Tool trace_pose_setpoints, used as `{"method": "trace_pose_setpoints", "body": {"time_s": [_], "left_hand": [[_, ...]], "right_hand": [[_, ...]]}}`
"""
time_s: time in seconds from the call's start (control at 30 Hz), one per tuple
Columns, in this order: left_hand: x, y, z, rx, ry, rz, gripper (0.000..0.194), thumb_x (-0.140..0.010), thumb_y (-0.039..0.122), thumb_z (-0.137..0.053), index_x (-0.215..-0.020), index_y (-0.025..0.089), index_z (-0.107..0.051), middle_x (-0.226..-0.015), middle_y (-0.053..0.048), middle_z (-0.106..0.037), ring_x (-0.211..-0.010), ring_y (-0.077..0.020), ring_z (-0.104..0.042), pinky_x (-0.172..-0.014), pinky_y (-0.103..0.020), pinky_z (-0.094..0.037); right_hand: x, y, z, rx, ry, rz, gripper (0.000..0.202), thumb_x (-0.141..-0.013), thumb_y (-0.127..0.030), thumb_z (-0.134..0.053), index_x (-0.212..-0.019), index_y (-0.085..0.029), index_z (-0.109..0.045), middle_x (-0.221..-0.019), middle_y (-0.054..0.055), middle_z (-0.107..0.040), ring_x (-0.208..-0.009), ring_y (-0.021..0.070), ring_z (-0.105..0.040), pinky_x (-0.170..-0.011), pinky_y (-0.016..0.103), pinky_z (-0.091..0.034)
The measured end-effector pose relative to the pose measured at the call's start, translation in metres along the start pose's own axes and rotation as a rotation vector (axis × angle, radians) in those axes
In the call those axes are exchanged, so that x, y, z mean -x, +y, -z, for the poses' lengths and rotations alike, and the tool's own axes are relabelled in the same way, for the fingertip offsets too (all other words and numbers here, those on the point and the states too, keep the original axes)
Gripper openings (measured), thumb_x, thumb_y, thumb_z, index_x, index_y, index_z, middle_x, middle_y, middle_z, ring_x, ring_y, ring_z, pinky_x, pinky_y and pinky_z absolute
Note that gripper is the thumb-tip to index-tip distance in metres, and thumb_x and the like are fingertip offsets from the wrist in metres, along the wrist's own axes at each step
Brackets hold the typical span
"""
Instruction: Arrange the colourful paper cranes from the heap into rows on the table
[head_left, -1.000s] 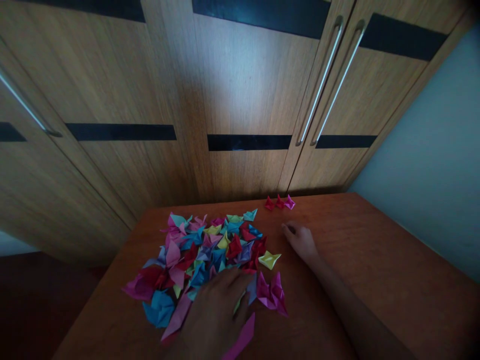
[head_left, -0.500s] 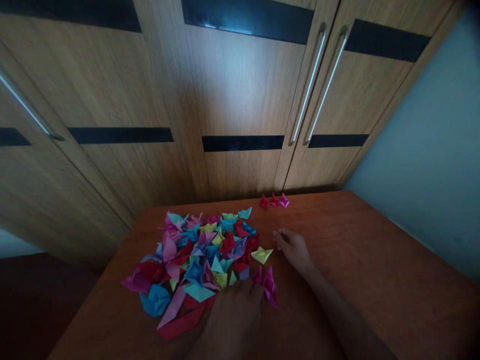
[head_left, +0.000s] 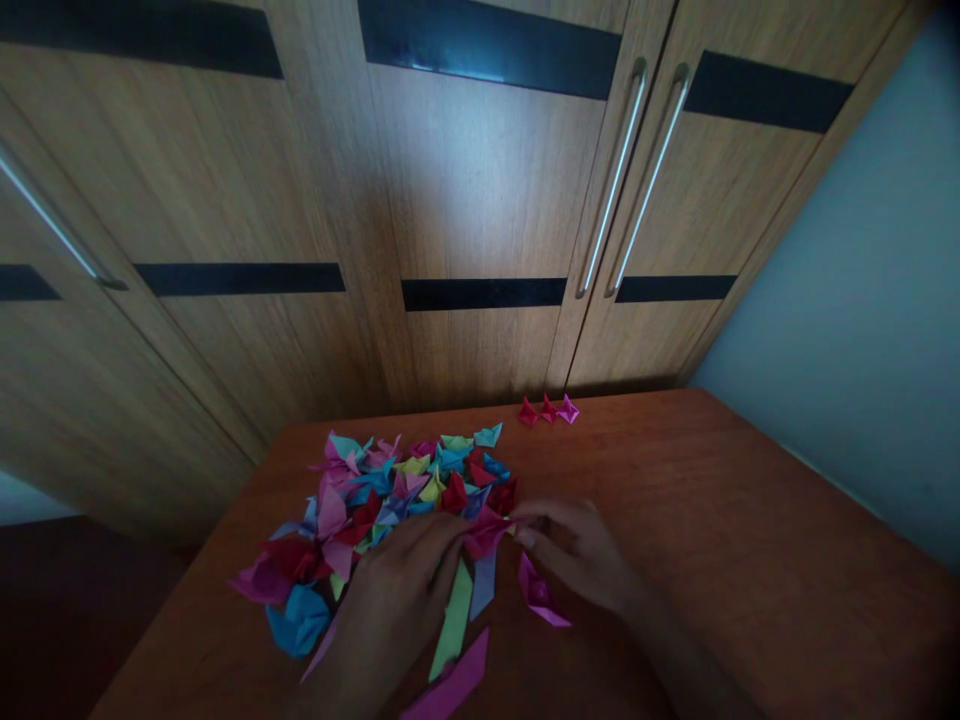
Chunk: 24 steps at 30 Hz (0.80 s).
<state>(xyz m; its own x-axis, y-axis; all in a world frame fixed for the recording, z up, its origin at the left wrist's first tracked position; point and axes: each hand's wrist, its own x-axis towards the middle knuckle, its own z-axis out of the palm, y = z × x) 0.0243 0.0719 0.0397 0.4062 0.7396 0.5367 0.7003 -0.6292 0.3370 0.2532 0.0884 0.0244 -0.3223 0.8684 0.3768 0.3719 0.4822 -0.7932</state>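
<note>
Between my two hands is a dark pink folded paper boat (head_left: 484,534), raised just above the near right edge of the heap of folded paper pieces (head_left: 439,490). My left hand (head_left: 401,585) pinches its left side. The fingertips of my right hand (head_left: 577,548) close on its right end, where a speck of yellow also shows. Below my right fingers lies a magenta paper boat (head_left: 538,592). A light green strip (head_left: 453,620), a lavender strip (head_left: 484,583) and a magenta strip (head_left: 450,682) stick out beneath my left hand, which hides the near part of the heap.
Two red paper boats (head_left: 529,412) and a magenta one (head_left: 568,410) stand in a row at the far edge of the brown table (head_left: 720,520). A wooden wardrobe (head_left: 480,200) with metal handles rises behind it. A pale wall (head_left: 847,330) borders the right.
My left hand has moved up and left from the near pieces and now grips the dark pink boat. My right hand has come down and left to its other end. Strips near me have been uncovered.
</note>
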Motion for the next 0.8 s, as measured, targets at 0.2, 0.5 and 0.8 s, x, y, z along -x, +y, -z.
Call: {"method": "trace_pose_setpoints", "body": {"time_s": [0.2,0.5,0.8], "left_hand": [[-0.004,-0.007,-0.007,0.004,0.008,0.018,0.025,-0.088,0.015,-0.050,-0.108,0.023,-0.061,-0.102,-0.004,-0.070,-0.094,-0.0176,-0.067,-0.084,-0.032,-0.055],[0.009,-0.007,-0.003,0.041,-0.047,0.059,0.026,-0.087,0.017,-0.049,-0.108,0.025,-0.063,-0.103,-0.004,-0.070,-0.092,-0.0175,-0.068,-0.079,-0.029,-0.057],[0.009,0.003,-0.007,0.107,-0.099,0.081,0.026,-0.087,0.015,-0.045,-0.102,0.026,-0.064,-0.095,-0.002,-0.071,-0.086,-0.0155,-0.068,-0.076,-0.025,-0.056]], "right_hand": [[0.003,0.006,-0.002,0.239,0.005,0.093,0.021,-0.089,-0.032,-0.049,-0.094,-0.025,-0.069,-0.084,0.003,-0.071,-0.074,0.0141,-0.064,-0.070,0.024,-0.048],[-0.040,0.099,0.093,0.638,0.596,-0.327,0.032,-0.088,-0.040,-0.047,-0.094,-0.016,-0.068,-0.086,0.009,-0.071,-0.074,0.0184,-0.065,-0.068,0.025,-0.047],[-0.073,0.165,0.100,0.922,0.470,-0.796,0.033,-0.087,-0.040,-0.046,-0.100,-0.019,-0.069,-0.087,0.014,-0.070,-0.081,0.0271,-0.065,-0.066,0.032,-0.045]]}}
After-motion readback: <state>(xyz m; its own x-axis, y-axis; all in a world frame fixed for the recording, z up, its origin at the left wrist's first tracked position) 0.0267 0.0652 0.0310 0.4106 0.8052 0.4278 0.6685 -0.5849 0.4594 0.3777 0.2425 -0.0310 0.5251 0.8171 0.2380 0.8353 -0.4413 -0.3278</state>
